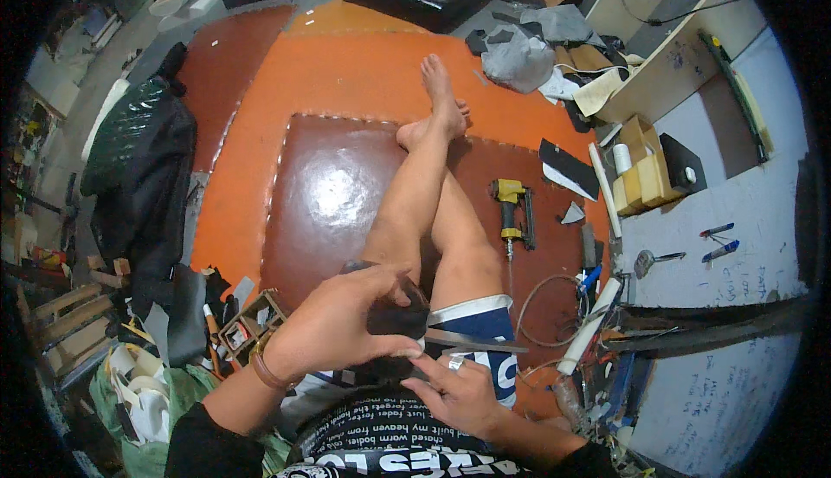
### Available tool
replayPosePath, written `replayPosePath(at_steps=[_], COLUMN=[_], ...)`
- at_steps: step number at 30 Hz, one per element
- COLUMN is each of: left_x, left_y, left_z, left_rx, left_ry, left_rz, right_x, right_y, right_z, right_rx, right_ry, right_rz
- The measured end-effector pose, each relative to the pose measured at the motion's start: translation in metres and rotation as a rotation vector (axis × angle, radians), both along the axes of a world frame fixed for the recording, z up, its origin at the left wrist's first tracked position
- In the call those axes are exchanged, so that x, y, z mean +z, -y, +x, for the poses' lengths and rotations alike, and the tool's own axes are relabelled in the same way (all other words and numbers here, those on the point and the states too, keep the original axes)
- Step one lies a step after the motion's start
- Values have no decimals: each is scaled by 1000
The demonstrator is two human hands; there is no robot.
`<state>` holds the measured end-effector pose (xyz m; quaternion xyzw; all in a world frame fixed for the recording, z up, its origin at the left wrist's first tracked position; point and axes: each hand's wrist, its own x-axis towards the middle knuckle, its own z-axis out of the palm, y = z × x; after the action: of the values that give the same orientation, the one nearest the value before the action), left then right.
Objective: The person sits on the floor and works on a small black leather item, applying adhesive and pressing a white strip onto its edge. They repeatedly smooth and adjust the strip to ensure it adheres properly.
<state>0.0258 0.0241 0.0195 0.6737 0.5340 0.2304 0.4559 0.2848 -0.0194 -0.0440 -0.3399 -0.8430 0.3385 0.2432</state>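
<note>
Above my lap, my left hand (pixel 333 318) is closed round a dark, smooth-faced piece (pixel 400 315), its thumb pressed along the lower edge. What the piece is cannot be made out. My right hand (pixel 463 396) is just to the right and nearer my body, with thumb and fingertips drawn together beside the left thumb. Whatever those fingers pinch is hidden or too small to name. A narrow grey strip (pixel 478 342) sticks out to the right from between the hands, over my shorts. Which hand holds it, I cannot tell.
Bare legs stretch ahead over an orange and brown mat (pixel 325 188). A yellow and black air stapler (pixel 511 214) with a hose lies right of them. Left are a wooden box (pixel 251 326) and black bundle (pixel 143 175); right, a white board (pixel 684 287) holds pens.
</note>
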Motion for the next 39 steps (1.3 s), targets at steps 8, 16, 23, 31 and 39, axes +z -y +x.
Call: replayPosePath(at_steps=[8, 16, 23, 31, 39], left_x=[3, 1, 1, -20, -25], left_y=[1, 9, 15, 8, -3], left_z=[4, 13, 20, 10, 8], left_rx=[-61, -71, -53, -122, 79], left_ry=[-162, -274, -322, -239, 29], left_rz=[49, 122, 96, 243, 133], right_x=[-2, 27, 27, 42, 47], right_y=[4, 2, -17, -17, -30], right_z=[-5, -15, -14, -15, -18], right_rx=[28, -40, 47, 127, 224], right_ry=[-53, -22, -64, -147, -522], right_rz=[4, -591, -1176, -1335, -1752])
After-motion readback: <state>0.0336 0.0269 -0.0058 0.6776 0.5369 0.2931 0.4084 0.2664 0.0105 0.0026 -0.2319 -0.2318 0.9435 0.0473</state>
